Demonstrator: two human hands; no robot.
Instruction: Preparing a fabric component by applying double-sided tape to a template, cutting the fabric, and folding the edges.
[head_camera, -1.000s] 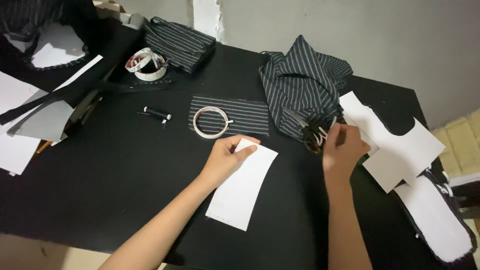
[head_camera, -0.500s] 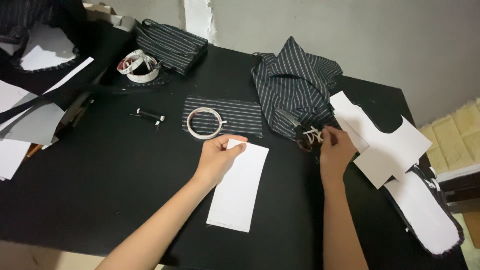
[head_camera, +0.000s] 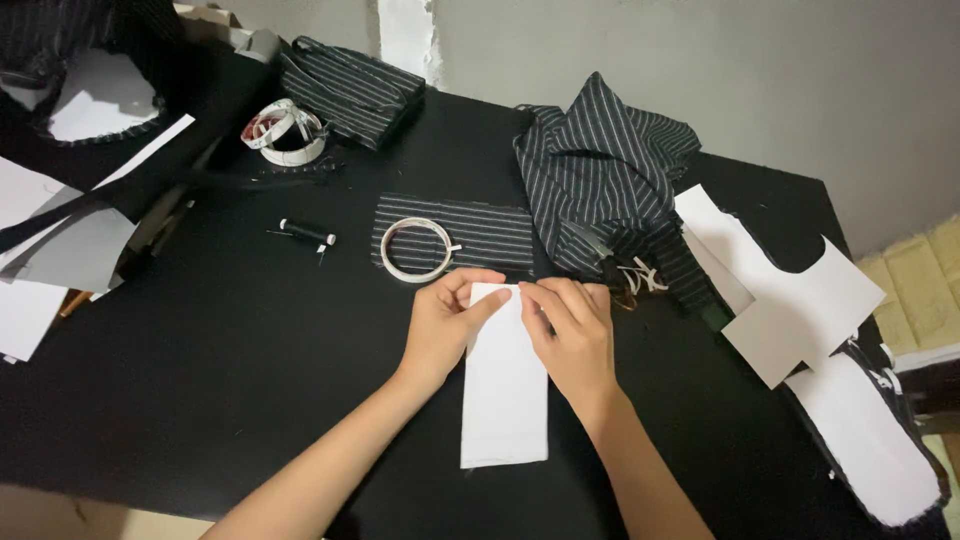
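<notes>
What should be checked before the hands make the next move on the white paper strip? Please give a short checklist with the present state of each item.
1. Both hands on the strip: left hand and right hand touch the top end of the white paper strip. Ok.
2. Strip lies flat on the black table: ok.
3. Tape ring close by: it rests on the striped fabric piece just above the hands. Ok.
4. Space around the strip: the striped garment lies close at the upper right, not touching the strip. Ok.
5. Anything held between the fingertips: cannot tell.
</notes>
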